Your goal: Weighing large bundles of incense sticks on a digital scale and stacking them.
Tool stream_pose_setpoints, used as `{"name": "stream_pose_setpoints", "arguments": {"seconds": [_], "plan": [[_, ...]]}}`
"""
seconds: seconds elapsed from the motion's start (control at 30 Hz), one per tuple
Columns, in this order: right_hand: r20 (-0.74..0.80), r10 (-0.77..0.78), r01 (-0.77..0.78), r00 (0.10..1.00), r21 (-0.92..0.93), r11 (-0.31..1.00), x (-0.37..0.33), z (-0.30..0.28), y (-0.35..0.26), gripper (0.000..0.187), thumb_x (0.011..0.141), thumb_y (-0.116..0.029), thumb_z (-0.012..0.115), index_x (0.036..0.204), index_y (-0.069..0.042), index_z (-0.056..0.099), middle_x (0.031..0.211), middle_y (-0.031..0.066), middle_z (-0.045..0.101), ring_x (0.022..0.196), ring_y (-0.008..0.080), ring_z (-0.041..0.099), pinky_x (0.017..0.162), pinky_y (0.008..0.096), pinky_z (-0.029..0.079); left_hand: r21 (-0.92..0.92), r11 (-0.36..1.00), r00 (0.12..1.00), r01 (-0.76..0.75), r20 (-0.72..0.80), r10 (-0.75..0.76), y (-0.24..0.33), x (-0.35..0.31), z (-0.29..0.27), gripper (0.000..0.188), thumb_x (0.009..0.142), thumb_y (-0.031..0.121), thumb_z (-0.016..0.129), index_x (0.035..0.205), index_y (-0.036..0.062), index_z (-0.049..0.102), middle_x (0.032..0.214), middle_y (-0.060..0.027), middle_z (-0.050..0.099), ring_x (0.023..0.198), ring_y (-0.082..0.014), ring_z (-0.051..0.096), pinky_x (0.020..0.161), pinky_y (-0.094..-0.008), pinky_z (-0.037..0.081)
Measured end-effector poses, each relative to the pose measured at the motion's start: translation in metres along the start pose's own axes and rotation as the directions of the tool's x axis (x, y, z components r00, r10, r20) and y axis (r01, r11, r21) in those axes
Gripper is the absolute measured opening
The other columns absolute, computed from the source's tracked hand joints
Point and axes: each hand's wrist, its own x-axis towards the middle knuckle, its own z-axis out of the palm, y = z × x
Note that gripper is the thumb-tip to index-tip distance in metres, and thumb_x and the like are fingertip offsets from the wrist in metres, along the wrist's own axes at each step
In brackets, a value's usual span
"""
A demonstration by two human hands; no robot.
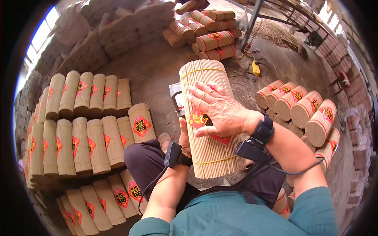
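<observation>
A thick bundle of thin, pale sticks (214, 161) stands tilted in front of my lap, with a yellow band near each end. My left hand (184, 137) holds it by its left side; the thumb shows, while most of the fingers are hidden behind the bundle. Across the front, my right hand (222, 112) lies flat with fingers stretched out, pressing on a red diamond label with gold and black print (198, 118) and partly covering it. Behind the bundle's left edge, a white and dark object (176, 96) is mostly hidden.
Rows of labelled bundles (80, 143) stand stacked on my left. More bundles lie piled at right (297, 104) and at the far middle (212, 37). A yellow power strip (256, 68) with cables rests on the floor near a metal frame (252, 23). Cords run from my wrist devices (252, 151).
</observation>
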Motion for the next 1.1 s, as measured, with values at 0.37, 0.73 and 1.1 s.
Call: {"name": "stream_pose_setpoints", "arguments": {"seconds": [0.37,0.73,1.1], "plan": [[-0.086,0.058,-0.043,0.995,0.171,0.984,0.003,0.03,0.013,0.101,0.082,-0.074,0.04,0.147,0.0,0.019,0.153,0.0215,0.018,0.144,0.0338,0.011,0.115,0.0454,0.004,-0.046,0.985,0.986,0.164,0.03,-0.163,0.018,-0.011,-0.028,0.108,0.071,0.072,0.061,0.148,0.0101,0.019,0.149,-0.016,0.031,0.132,-0.0347,0.038,0.107,-0.053,0.035],[0.403,0.32,-0.031,0.858,0.661,-0.75,-0.09,0.135,0.062,0.085,0.08,-0.074,0.046,0.128,-0.003,0.052,0.121,0.0108,0.062,0.105,0.0193,0.062,0.091,0.0361,0.052,-0.159,0.903,0.911,0.399,-0.046,-0.411,-0.022,0.002,-0.076,0.093,0.075,0.063,0.065,0.141,0.0053,0.035,0.136,-0.0135,0.049,0.119,-0.0294,0.053,0.097,-0.0466,0.047],[0.388,0.395,0.132,0.833,0.554,-0.822,-0.129,0.185,0.08,0.08,0.078,-0.068,0.058,0.125,-0.003,0.054,0.117,0.0123,0.064,0.101,0.0214,0.064,0.088,0.0377,0.054,0.448,0.766,0.887,0.461,-0.227,-0.401,-0.019,0.044,-0.083,0.059,0.094,0.042,0.053,0.137,0.003,0.041,0.135,-0.0087,0.051,0.122,-0.0178,0.048,0.105,-0.0365,0.036]]}}
